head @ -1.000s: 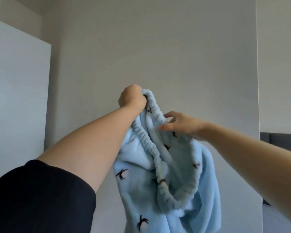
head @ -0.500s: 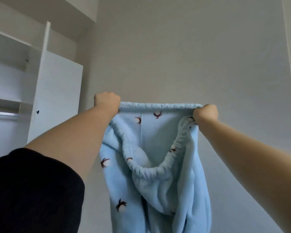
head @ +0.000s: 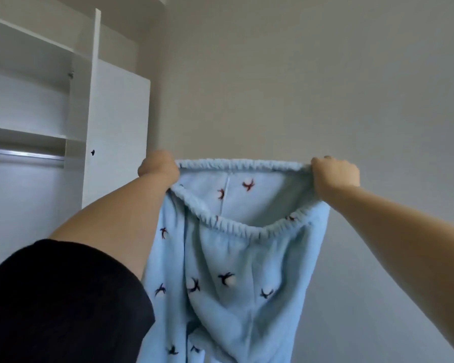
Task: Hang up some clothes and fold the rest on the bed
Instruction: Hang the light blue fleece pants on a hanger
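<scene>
Item one, nearest: a black sleeve (head: 63, 297) on our left upper arm, filling the lower left corner. Item two: our left hand (head: 159, 166), raised, closed in a fist on the left end of the waistband (head: 241, 163), its fingers curled out of sight behind the cloth. Item three: our right hand (head: 334, 174), at the same height, knuckles up, fingers wrapped tight round the right end. Item four: one pair of pale blue fleece trousers (head: 233, 284) with a small dark print, held in the air between the two hands. The far edge of the waistband is stretched taut while the near edge sags in a loop, and the legs hang out of the bottom of the view. Item five, further off to the left: an open white wardrobe (head: 116, 127) with a bare metal rail (head: 24, 154). Item six, farthest: a plain grey wall (head: 299, 74). The bed is not in view. Risks, in our judgement: the slack near edge may fold unevenly once laid down, the unseen legs could be twisted or could trail, and the thick fleece might slide from either fist if the grip eases.
</scene>
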`<act>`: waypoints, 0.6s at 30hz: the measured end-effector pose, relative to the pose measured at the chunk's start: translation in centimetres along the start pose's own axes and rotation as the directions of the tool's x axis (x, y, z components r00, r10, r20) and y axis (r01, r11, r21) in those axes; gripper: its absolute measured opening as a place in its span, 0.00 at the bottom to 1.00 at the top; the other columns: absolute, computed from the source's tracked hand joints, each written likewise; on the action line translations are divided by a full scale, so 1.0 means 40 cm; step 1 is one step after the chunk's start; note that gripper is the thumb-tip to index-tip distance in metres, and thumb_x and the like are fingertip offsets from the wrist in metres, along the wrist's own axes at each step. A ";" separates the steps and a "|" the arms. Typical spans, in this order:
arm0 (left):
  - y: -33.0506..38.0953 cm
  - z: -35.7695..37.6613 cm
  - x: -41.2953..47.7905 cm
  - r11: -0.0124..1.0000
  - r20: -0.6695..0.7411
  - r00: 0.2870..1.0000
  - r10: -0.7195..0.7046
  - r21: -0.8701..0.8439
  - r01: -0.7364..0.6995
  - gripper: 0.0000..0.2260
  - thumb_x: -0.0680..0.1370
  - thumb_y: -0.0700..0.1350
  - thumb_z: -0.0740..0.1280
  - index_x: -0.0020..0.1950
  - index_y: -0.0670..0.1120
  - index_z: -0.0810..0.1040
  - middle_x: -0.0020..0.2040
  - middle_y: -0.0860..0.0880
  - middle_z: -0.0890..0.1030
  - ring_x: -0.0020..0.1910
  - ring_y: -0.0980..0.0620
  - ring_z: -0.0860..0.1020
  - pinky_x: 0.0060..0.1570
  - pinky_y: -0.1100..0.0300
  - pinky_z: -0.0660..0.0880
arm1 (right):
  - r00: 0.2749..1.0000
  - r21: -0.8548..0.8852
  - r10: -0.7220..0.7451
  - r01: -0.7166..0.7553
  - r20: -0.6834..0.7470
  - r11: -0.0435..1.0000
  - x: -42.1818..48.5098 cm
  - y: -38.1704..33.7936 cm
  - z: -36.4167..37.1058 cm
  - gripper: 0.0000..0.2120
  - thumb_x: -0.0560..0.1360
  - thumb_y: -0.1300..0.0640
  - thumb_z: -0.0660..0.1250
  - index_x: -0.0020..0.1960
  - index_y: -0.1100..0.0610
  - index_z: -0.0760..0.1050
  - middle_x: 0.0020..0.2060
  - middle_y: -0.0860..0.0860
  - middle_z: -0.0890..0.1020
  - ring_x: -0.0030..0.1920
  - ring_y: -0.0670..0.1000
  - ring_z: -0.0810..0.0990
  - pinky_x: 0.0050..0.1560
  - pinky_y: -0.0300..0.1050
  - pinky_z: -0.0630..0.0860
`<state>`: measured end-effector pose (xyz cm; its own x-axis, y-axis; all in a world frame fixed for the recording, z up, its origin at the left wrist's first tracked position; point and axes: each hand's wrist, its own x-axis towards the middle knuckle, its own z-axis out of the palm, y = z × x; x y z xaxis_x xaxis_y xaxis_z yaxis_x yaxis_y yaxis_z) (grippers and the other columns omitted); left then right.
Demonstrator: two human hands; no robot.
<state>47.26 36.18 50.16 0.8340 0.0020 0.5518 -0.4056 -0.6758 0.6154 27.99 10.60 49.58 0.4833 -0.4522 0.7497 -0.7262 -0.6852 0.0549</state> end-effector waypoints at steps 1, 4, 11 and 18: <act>-0.011 0.019 -0.018 0.999 0.024 0.999 -0.026 -0.045 0.027 0.09 0.74 0.36 0.64 0.53 0.40 0.77 0.51 0.43 0.79 0.52 0.42 0.78 0.43 0.56 0.72 | 0.997 -0.032 0.053 -0.051 0.060 0.998 -0.008 0.011 0.004 0.13 0.74 0.64 0.61 0.58 0.59 0.76 0.55 0.57 0.79 0.55 0.60 0.79 0.46 0.49 0.72; -0.027 0.070 -0.033 0.988 0.183 0.980 -0.075 -0.121 0.098 0.04 0.73 0.36 0.64 0.37 0.40 0.73 0.44 0.41 0.80 0.44 0.42 0.81 0.37 0.60 0.74 | 0.966 0.018 0.201 -0.206 0.163 0.978 -0.014 0.050 0.019 0.13 0.74 0.62 0.62 0.58 0.60 0.76 0.54 0.57 0.80 0.55 0.59 0.80 0.47 0.48 0.73; -0.007 0.115 -0.015 0.870 0.336 0.931 -0.143 -0.405 0.280 0.05 0.73 0.35 0.67 0.39 0.40 0.72 0.37 0.42 0.77 0.32 0.46 0.77 0.29 0.58 0.75 | 0.793 0.575 0.422 -0.609 0.439 0.546 0.007 0.095 0.045 0.12 0.77 0.65 0.61 0.35 0.68 0.70 0.27 0.65 0.79 0.19 0.60 0.76 0.12 0.46 0.70; 0.109 0.173 -0.102 0.735 0.356 0.932 -0.067 -0.614 0.287 0.02 0.77 0.37 0.63 0.45 0.39 0.74 0.40 0.43 0.75 0.40 0.47 0.76 0.40 0.57 0.72 | 0.788 0.806 0.513 -0.525 0.340 0.273 -0.025 0.165 0.014 0.10 0.75 0.67 0.59 0.34 0.65 0.69 0.31 0.61 0.75 0.24 0.60 0.76 0.13 0.48 0.72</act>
<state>44.69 28.13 46.69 0.9378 -0.2150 0.2727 -0.2882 -0.0437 0.9566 23.01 6.21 48.83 0.1747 -0.9019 0.3951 -0.0577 -0.4099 -0.9103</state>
